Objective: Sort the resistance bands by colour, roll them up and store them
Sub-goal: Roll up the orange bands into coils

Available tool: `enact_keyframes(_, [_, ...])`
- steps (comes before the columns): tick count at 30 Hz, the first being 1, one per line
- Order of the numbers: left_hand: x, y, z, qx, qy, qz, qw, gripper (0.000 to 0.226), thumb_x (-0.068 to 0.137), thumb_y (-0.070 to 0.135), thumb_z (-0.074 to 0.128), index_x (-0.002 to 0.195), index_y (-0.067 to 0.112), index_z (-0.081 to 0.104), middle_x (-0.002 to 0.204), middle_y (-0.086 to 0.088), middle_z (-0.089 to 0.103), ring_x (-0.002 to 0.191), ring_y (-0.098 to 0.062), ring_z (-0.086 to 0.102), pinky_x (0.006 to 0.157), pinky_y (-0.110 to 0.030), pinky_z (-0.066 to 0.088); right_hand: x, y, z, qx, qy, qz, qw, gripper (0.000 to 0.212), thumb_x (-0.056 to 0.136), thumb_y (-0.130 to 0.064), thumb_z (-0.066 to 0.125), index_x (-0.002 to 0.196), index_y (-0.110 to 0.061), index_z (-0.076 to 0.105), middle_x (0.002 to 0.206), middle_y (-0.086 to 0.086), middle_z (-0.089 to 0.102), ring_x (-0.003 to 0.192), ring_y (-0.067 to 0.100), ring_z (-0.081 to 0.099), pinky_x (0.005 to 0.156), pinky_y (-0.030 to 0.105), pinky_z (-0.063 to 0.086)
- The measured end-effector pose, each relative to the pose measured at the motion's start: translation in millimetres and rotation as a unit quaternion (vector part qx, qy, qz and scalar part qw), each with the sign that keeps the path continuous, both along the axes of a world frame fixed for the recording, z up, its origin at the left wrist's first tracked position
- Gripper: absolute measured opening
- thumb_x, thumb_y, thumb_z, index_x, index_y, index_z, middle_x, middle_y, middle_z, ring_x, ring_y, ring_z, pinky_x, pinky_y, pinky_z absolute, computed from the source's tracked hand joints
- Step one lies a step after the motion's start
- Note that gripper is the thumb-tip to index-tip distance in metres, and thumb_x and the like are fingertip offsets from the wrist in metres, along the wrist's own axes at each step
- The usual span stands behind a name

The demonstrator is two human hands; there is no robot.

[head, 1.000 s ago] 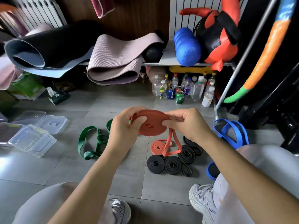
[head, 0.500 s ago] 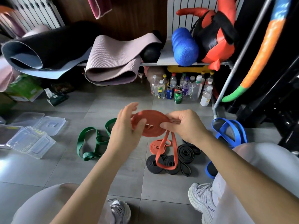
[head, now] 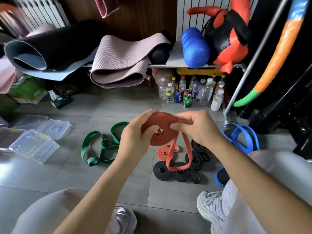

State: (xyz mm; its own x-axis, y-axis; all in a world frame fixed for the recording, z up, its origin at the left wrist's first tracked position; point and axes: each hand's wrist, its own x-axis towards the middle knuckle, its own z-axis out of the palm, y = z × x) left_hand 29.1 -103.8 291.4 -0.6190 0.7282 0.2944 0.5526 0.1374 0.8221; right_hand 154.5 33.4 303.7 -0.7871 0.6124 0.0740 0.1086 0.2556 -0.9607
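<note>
I hold a half-rolled red resistance band (head: 162, 134) above the floor. My left hand (head: 135, 137) grips the flat coil, thumb on its face. My right hand (head: 194, 127) pinches the coil's right edge, and the band's loose tail hangs down in a loop. Below it lie a rolled red band (head: 164, 152) and several rolled black bands (head: 179, 168). An unrolled green band (head: 99, 147) sprawls on the tiles to the left. Unrolled blue bands (head: 241, 137) lie at the right by my knee.
Clear plastic boxes and lids (head: 35, 142) sit on the floor at left. Bottles and cans (head: 190, 93) stand under a shelf (head: 199, 65) holding yoga mats (head: 118, 65) and a blue foam roller (head: 195, 49). My shoes and knees frame the bottom edge.
The hanging red tail has grown shorter while the coil turned between my hands. My left fingers opened briefly, then closed on the coil again.
</note>
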Motion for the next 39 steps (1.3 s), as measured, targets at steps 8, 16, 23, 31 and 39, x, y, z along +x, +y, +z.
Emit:
enact_keyframes(8, [-3, 1, 10, 0.131, -0.122, 0.016, 0.984, 0.041, 0.077, 0.011, 0.063, 0.101, 0.044, 0.059, 0.096, 0.019, 0.066, 0.094, -0.004, 0.062, 0.083, -0.023, 0.052, -1, -3, 0, -0.057, 0.029, -0.007, 0.998, 0.024, 0.070, -0.004, 0.076, 0.082, -0.024, 0.069, 0.079, -0.010, 0.070, 0.073, -0.002, 0.067, 0.074, 0.012, 0.051])
enact_keyframes(16, [-5, -3, 0, -0.040, 0.075, -0.002, 0.996, 0.054, 0.081, 0.025, 0.066, 0.131, 0.033, 0.047, 0.114, 0.008, 0.055, 0.091, -0.009, 0.055, 0.083, -0.030, 0.048, -1, -3, -10, 0.050, -0.030, -0.008, 0.998, 0.026, 0.074, -0.006, 0.076, 0.099, -0.014, 0.072, 0.088, 0.001, 0.073, 0.077, 0.007, 0.070, 0.079, 0.023, 0.056])
enact_keyframes(23, [3, -4, 6, -0.137, 0.091, -0.046, 0.985, 0.024, 0.084, 0.031, 0.056, 0.102, 0.022, 0.068, 0.095, 0.004, 0.070, 0.088, -0.020, 0.063, 0.079, -0.035, 0.051, -1, -9, -12, 0.158, -0.106, 0.034, 0.981, 0.021, 0.076, -0.016, 0.075, 0.097, -0.020, 0.075, 0.085, -0.004, 0.075, 0.077, 0.007, 0.069, 0.079, 0.035, 0.054])
enact_keyframes(31, [8, -1, 3, -0.213, 0.114, -0.065, 0.968, 0.029, 0.082, 0.023, 0.067, 0.110, 0.022, 0.061, 0.099, 0.002, 0.063, 0.093, -0.023, 0.059, 0.080, -0.034, 0.047, -1, -9, -14, 0.189, -0.143, 0.052, 0.970, 0.017, 0.077, -0.022, 0.075, 0.093, -0.025, 0.075, 0.082, -0.004, 0.074, 0.074, 0.014, 0.069, 0.072, 0.031, 0.051])
enact_keyframes(39, [0, 1, 9, -0.143, 0.074, -0.032, 0.986, 0.020, 0.084, 0.012, 0.064, 0.104, 0.013, 0.064, 0.086, 0.000, 0.065, 0.080, -0.021, 0.059, 0.070, -0.026, 0.045, 0, 0, -4, 0.053, -0.058, 0.023, 0.997, 0.025, 0.072, -0.010, 0.078, 0.092, -0.024, 0.074, 0.084, -0.009, 0.073, 0.081, 0.000, 0.068, 0.082, 0.020, 0.054])
